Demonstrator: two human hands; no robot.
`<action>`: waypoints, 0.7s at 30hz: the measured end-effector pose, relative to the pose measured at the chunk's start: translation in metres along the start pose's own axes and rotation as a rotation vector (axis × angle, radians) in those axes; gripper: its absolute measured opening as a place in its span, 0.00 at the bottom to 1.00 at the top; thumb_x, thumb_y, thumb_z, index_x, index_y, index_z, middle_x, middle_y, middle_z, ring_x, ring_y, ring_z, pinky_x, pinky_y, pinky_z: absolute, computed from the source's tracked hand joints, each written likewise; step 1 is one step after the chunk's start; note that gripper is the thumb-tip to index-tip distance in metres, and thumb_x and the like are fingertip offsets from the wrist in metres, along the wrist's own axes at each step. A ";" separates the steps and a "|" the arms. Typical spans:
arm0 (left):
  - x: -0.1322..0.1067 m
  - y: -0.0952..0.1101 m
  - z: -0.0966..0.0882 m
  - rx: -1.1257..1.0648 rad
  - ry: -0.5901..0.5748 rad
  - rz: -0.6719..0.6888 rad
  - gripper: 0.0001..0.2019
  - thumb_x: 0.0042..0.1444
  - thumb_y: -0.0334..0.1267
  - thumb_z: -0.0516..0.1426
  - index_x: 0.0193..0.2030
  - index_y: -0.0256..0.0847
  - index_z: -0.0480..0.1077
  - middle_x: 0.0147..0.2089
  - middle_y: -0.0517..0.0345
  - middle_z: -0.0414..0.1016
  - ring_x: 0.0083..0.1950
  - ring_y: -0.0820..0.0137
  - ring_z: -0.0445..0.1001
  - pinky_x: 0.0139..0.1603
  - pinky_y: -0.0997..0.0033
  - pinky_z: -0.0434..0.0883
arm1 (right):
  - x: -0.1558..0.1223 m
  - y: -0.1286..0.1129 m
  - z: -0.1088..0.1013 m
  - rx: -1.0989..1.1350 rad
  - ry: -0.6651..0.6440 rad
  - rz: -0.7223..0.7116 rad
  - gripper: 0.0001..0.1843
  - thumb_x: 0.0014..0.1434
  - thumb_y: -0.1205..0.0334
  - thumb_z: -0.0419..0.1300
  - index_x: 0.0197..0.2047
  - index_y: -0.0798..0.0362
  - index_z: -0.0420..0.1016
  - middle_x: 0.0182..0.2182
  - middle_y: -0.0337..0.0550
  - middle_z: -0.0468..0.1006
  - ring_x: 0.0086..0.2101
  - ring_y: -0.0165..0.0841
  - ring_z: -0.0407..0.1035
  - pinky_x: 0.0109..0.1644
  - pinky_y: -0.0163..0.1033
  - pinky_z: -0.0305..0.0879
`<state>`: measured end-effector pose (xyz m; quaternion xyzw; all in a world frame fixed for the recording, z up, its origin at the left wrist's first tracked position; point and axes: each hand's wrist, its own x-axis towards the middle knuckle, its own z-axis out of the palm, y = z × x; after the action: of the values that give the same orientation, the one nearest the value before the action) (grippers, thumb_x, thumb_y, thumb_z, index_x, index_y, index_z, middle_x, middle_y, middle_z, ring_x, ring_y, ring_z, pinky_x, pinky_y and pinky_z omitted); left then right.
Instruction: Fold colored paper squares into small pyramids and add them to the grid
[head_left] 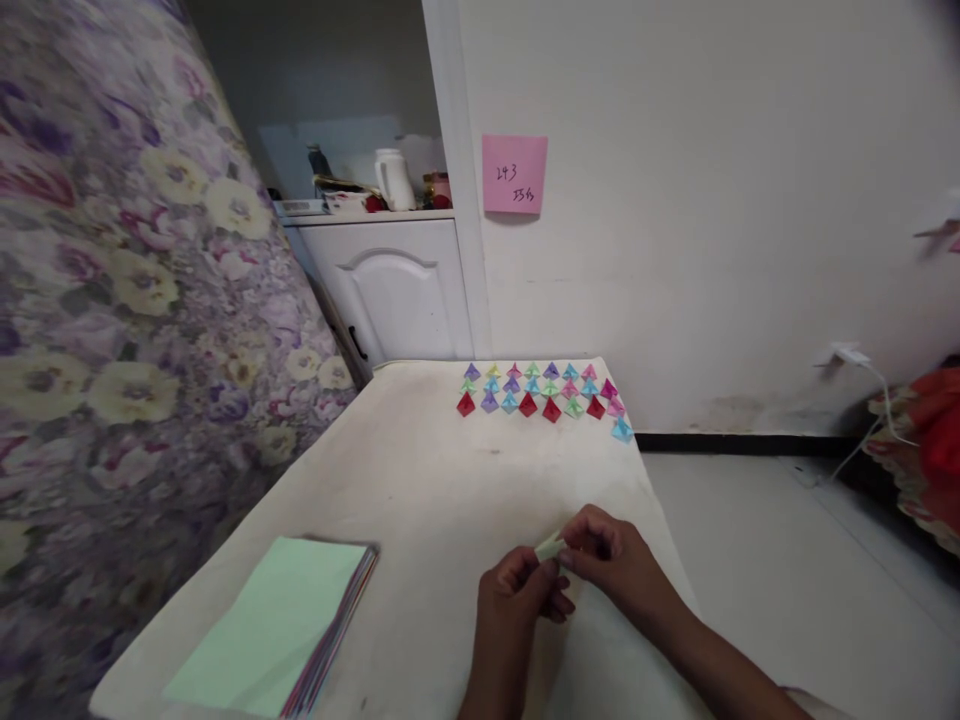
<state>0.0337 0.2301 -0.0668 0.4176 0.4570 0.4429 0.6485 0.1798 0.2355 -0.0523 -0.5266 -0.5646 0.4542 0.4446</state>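
Note:
A small folded piece of pale green paper [550,549] is held just above the table, pinched from both sides. My left hand [517,588] grips its lower left part between thumb and fingers. From the right, my right hand [606,545] pinches its other edge with thumb and forefinger. The fingers cover part of the paper, so its full folded shape is hidden. Farther back on the table stand rows of small folded paper pieces [528,405] in red, blue, purple, green, pink and yellow.
A stack of coloured paper [274,625] with a light green sheet on top lies at the table's left front. The cream table [420,480] meets a white wall bearing a pink note [514,175]. A floral curtain [150,350] hangs along the left side, beside a white cabinet [401,290].

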 end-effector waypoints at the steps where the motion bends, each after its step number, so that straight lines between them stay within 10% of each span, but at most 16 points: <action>1: 0.000 -0.001 0.000 -0.004 0.000 -0.008 0.10 0.49 0.40 0.60 0.27 0.33 0.71 0.23 0.57 0.74 0.21 0.75 0.70 0.24 0.77 0.66 | -0.001 -0.002 0.001 -0.038 0.016 -0.024 0.05 0.49 0.64 0.62 0.27 0.55 0.70 0.21 0.32 0.62 0.22 0.25 0.54 0.25 0.31 0.52; 21: -0.005 0.004 -0.004 -0.148 -0.014 -0.090 0.10 0.50 0.40 0.59 0.29 0.32 0.72 0.23 0.55 0.74 0.22 0.73 0.72 0.24 0.76 0.65 | -0.011 0.008 0.007 -0.475 -0.048 -0.598 0.10 0.60 0.72 0.50 0.35 0.52 0.71 0.33 0.41 0.66 0.28 0.25 0.65 0.31 0.29 0.63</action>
<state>0.0277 0.2272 -0.0632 0.3508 0.4367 0.4427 0.7001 0.1756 0.2244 -0.0620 -0.4163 -0.7930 0.1732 0.4097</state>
